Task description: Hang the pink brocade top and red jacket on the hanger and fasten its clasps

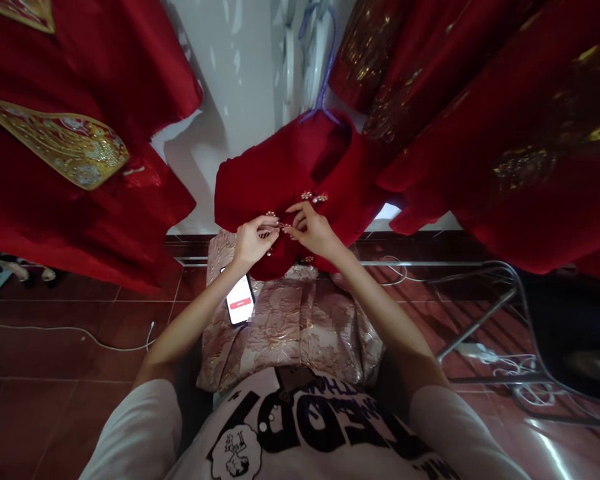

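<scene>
A red garment point(260, 167) hangs in front of me from a purple wire hanger point(321, 87), its lower part reaching over my lap. Small beaded clasps point(314, 197) run down its front opening. My left hand point(255, 241) is closed in a pinch at one side of the opening, on a small beaded clasp point(282, 226). From the other side my right hand point(316, 232) pinches the same clasp between thumb and fingertips. The fingers partly cover it, and whether its two halves are joined I cannot tell.
A phone point(240, 300) with a lit screen lies on the shiny pinkish brocade cloth point(300, 320) over my lap. Red embroidered garments point(80, 147) hang left, more point(460, 153) right. A metal-framed chair point(525, 327) and white cables point(530, 380) are at right; another cable point(95, 339) crosses the tiles.
</scene>
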Available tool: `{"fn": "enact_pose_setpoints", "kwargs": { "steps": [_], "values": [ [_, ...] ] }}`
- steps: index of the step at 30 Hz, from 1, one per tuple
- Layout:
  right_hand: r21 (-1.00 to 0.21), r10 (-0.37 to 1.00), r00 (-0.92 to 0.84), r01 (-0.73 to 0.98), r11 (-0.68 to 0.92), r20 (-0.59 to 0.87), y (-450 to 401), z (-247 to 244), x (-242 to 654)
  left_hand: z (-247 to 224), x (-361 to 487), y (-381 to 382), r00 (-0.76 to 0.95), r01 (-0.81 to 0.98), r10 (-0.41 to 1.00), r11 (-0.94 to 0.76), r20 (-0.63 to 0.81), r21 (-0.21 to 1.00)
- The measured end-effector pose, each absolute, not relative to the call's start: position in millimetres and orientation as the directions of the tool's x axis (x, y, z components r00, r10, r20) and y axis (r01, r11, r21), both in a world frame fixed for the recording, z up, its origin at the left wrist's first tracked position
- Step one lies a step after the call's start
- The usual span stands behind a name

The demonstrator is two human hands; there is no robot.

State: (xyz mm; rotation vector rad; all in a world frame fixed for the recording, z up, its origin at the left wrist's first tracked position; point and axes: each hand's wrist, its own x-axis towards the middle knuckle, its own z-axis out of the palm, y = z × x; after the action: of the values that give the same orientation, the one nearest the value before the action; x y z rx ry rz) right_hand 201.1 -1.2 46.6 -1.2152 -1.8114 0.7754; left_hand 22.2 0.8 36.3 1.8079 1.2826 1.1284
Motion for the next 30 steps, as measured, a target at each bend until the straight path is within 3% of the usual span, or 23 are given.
{"fn": "enact_pose_setpoints", "kwargs": {
  "steps": [12,18,21,25,27,30],
  "values": [
    [-0.744,0.891,-0.186,0.494,0.45,0.415,4,36,189,37,13,5,0.159,0.487,0.933,-0.359,0.323,0.796],
    [-0.71,0.871,-0.17,0.519,0.477,0.461,6,31,185,41,8,13,0.194,0.45,0.932,-0.363,0.307,0.816],
    [-0.748,0.888,-0.142,0.491,0.447,0.437,4,30,187,34,7,18,0.232,0.339,0.933,-0.343,0.275,0.876],
    [-0.818,0.91,-0.178,0.4,0.414,0.373,-3,29,197,11,6,19,0.154,0.25,0.954,-0.288,0.256,0.924],
    [-0.834,0.916,-0.214,0.381,0.398,0.34,-9,29,206,1,3,16,0.165,0.303,0.953,-0.296,0.256,0.906],
    [-0.84,0.943,-0.236,0.44,0.318,0.234,-17,34,222,-5,-8,4,0.33,0.46,0.904,-0.404,0.271,0.79]
  ]
}}
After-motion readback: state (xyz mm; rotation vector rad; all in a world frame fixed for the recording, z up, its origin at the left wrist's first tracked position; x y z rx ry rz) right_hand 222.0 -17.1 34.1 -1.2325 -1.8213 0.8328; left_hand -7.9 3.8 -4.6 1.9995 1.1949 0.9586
